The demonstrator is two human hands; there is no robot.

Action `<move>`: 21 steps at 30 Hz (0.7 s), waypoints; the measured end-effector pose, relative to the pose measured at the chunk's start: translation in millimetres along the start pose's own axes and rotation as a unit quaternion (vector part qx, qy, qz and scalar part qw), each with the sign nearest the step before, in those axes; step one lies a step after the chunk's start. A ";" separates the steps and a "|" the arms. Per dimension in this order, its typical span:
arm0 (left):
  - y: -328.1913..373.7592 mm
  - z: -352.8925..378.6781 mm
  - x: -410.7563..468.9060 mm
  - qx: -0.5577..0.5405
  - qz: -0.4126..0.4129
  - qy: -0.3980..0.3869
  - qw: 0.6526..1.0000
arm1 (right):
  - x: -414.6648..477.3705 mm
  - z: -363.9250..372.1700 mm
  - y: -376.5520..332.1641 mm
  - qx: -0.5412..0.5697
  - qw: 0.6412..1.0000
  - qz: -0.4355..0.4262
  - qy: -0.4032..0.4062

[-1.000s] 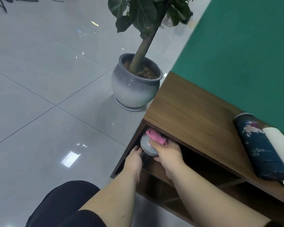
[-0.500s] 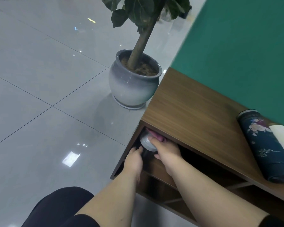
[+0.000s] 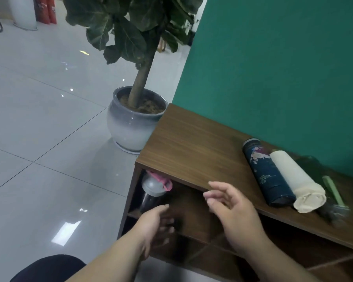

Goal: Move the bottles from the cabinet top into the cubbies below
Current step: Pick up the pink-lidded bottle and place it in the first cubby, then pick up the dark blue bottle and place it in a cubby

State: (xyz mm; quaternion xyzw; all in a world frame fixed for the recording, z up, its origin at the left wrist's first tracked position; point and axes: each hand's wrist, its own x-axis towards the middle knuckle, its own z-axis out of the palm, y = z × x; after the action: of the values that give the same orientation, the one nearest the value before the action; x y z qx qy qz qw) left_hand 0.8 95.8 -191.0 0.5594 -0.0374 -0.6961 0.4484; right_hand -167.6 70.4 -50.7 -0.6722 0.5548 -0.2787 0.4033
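Left hand: the left hand (image 3: 154,222) hangs empty in front of the top-left cubby (image 3: 179,202), fingers loosely spread, touching nothing that can be seen.
Right hand: the right hand (image 3: 230,210) floats open and empty, fingers relaxed and apart, just in front of the front edge of the brown wood-grain cabinet top (image 3: 194,147).
Placed bottle: the dark bottle with a grey domed lid and pink strap (image 3: 153,192) stands in the cubby just beyond the left hand's fingertips; its long axis runs roughly upright, lid up under the cabinet top, leaning slightly.
Bottles remaining: up and to the right of the right hand lie the navy cylindrical flask with a floral print (image 3: 267,174), the cream cylindrical bottle (image 3: 296,182) touching its far side, and a blurred dark green-trimmed bottle (image 3: 332,194) beyond.
Their axes: all three lie flat, side by side, long axes running from the green wall (image 3: 273,68) toward the front edge.
Step in hand, judged: reach for the next bottle, probably the navy flask, the nearest.
Doing it well: wrap the hand round the flask's middle, across its axis, and lift straight up so that the cream bottle does not roll off the edge.
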 end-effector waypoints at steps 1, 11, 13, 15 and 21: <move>-0.2 3.4 -1.9 0.003 0.005 -0.009 1.000 | 7.2 -17.3 -9.3 -0.030 0.998 -0.029 0.047; -5.0 32.4 -30.1 0.037 0.048 -0.062 0.996 | 89.2 -107.9 -2.9 -0.488 0.856 0.086 0.146; -6.6 34.0 -31.3 0.046 0.053 -0.067 0.995 | 86.9 -108.4 1.5 -0.515 0.841 0.100 0.135; -7.9 36.0 -33.2 0.047 0.056 -0.072 0.995 | 81.6 -106.1 0.2 -0.525 0.835 0.108 0.122; -14.1 40.3 -44.3 0.054 0.062 -0.076 0.994 | 36.0 -91.9 -17.7 -0.449 0.885 0.101 0.072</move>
State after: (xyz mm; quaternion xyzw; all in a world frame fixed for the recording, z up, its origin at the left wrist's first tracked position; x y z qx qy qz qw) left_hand -41.4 115.6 -150.9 0.5245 -0.1435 -0.7048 0.4556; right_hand -225.7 15.1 9.5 -0.6997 0.7131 -0.0053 0.0434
